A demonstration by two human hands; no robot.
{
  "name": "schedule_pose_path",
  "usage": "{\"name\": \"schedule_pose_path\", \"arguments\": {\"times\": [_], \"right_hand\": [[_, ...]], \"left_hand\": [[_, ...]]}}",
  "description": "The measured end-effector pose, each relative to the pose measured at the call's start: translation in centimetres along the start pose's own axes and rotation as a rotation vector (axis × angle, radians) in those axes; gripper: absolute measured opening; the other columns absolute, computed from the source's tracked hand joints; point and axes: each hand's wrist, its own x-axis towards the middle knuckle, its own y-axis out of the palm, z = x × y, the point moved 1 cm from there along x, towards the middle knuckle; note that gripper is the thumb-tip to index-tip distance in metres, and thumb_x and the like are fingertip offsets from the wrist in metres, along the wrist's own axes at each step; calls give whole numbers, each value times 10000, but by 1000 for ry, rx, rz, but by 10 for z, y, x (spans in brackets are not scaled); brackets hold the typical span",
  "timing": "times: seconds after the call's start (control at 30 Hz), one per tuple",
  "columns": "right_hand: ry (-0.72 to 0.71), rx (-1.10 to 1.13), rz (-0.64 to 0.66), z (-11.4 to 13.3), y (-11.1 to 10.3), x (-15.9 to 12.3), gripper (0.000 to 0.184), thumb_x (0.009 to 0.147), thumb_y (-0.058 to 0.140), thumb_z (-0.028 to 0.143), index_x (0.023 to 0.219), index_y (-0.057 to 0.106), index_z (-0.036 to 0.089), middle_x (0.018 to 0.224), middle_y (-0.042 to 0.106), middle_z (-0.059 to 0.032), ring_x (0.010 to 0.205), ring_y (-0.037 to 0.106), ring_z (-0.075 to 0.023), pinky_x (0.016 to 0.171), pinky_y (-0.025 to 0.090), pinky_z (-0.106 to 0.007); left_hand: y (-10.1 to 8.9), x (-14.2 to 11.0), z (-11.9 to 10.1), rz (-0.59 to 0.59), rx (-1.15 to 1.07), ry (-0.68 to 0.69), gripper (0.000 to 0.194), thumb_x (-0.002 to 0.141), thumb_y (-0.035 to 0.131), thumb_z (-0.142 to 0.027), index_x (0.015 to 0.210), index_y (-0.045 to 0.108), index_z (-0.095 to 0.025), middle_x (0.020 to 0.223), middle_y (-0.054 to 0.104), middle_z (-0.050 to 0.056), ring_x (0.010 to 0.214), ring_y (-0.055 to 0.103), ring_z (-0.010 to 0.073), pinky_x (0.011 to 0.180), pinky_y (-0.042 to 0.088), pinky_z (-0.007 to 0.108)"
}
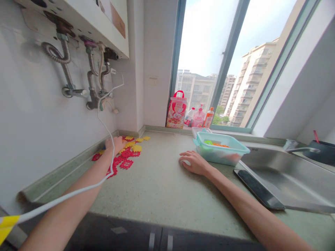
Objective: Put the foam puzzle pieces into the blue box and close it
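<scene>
On the counter's left side, my left hand (115, 143) reaches into a spread of flat plastic pieces with toothed edges. Its fingers look curled in; what they hold, if anything, is hidden by the back of the hand. Red pieces (126, 164) lie nearest me, and yellow pieces (136, 148) lie among and behind them. My right hand (195, 162) rests palm down on the counter, fingers apart and slightly bent, holding nothing. Just beside it stands a light teal plastic box (222, 153) with green and orange pieces inside.
A white cable (75, 192) crosses in front of my left arm. Right of the box are a black phone (258, 188) and a steel sink (293, 181). A red package (176, 113) and several bottles (199, 118) stand by the window. Pipes (91, 66) hang at upper left.
</scene>
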Motion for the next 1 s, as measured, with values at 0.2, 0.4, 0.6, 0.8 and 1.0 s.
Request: {"name": "schedule_pose_path", "arguments": {"times": [0.2, 0.4, 0.6, 0.8, 1.0], "right_hand": [[31, 76, -26, 4, 8, 6, 226, 982, 603, 181, 1110, 775, 252, 1209, 777, -81, 1083, 712, -242, 988, 534, -402], [3, 124, -34, 5, 8, 10, 216, 969, 613, 140, 1092, 763, 235, 1079, 794, -57, 1029, 694, -216, 965, 531, -341], [39, 186, -65, -1, 10, 3, 253, 965, 599, 134, 1125, 772, 228, 1127, 792, -63, 1053, 692, -221, 979, 535, -348], [70, 199, -38, -7, 7, -3, 232, 961, 622, 158, 1110, 786, 226, 1116, 798, -62, 1044, 704, -231, 969, 550, -345], [67, 189, -15, -7, 5, -1, 219, 952, 627, 158, 1092, 783, 220, 1090, 800, -61, 1013, 712, -239, 959, 551, -356]], "left_hand": [[-12, -5, -47, -157, 30, 147, 531, 977, 499, -506, 1354, 662, -169, 1320, 711, 177, 1245, 616, 368, 1094, 444, 486], [-17, -32, -190, -81, -421, 683, 460, 1017, 530, -496, 1368, 643, -222, 1388, 697, 91, 1303, 609, 265, 1166, 442, 398], [-28, -8, -357, -101, -546, 904, 589, 1040, 553, -491, 1559, 479, -221, 1648, 464, 150, 1518, 436, 297, 1265, 341, 475], [-8, 2, -383, -97, -509, 650, 489, 1086, 439, -382, 1545, 509, -230, 1715, 350, 159, 1567, 367, 301, 1223, 388, 523], [6, -52, -231, 134, -213, 697, 506, 1064, 417, -578, 1374, 679, -275, 1491, 649, 92, 1436, 537, 280, 1251, 326, 521]]}}
